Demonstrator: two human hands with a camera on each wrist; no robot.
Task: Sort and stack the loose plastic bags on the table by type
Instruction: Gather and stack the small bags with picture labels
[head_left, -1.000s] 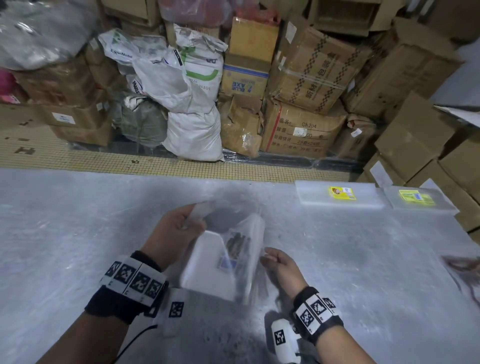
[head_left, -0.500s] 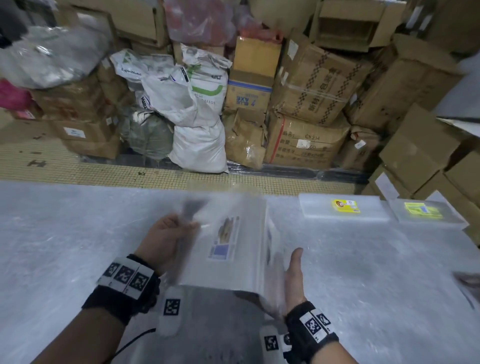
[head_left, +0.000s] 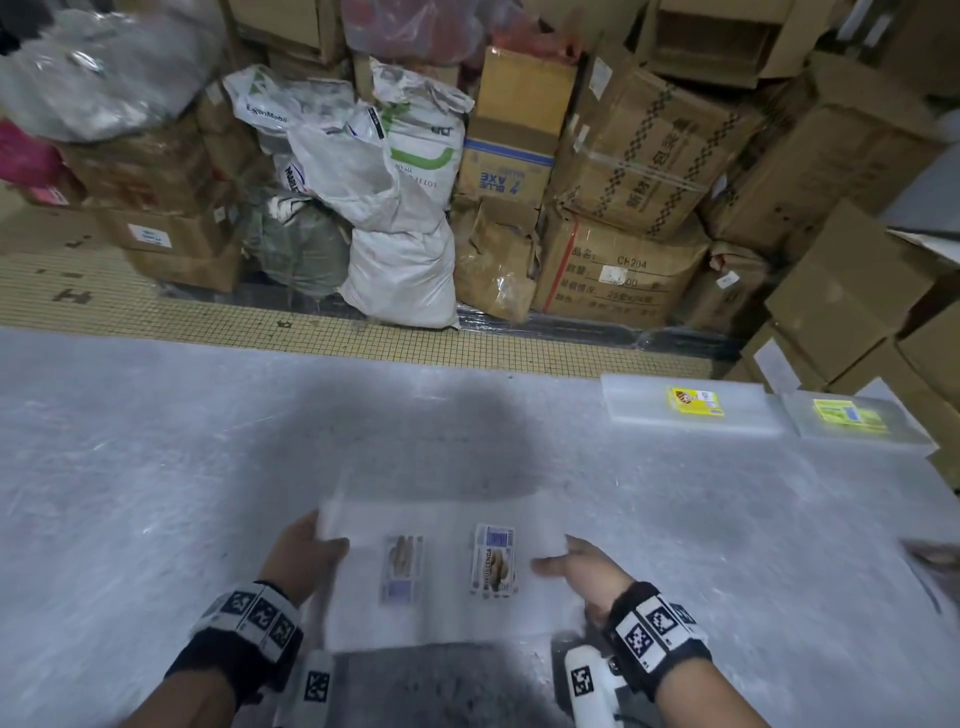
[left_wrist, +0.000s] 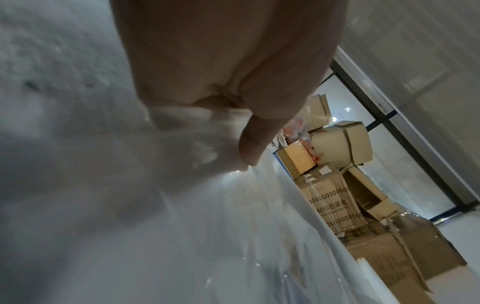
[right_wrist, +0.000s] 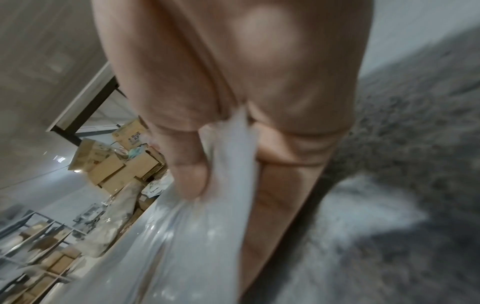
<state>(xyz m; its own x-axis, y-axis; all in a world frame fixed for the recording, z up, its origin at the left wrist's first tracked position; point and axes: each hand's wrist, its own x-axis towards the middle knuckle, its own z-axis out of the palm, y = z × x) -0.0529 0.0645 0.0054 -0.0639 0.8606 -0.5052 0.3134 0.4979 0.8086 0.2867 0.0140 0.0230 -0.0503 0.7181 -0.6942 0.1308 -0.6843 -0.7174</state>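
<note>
Plastic bags (head_left: 447, 566) lay spread flat at the near table (head_left: 156, 467) edge, the left hand (head_left: 306, 553) and right hand (head_left: 582, 569) each pinching one side.

Room light dim, cool, overhead. Broad soft shadow lies on the surface (head_left: 156, 467) ahead of the hands. Head view: straight lines bow toward the edges; cartons (head_left: 649, 156) fairly sharp, bags (head_left: 441, 571) smeared by motion. Both wrist views soft and blurred up close; small glare specks on the plastic film; pale windows (left_wrist: 389, 164) glow behind.
</note>
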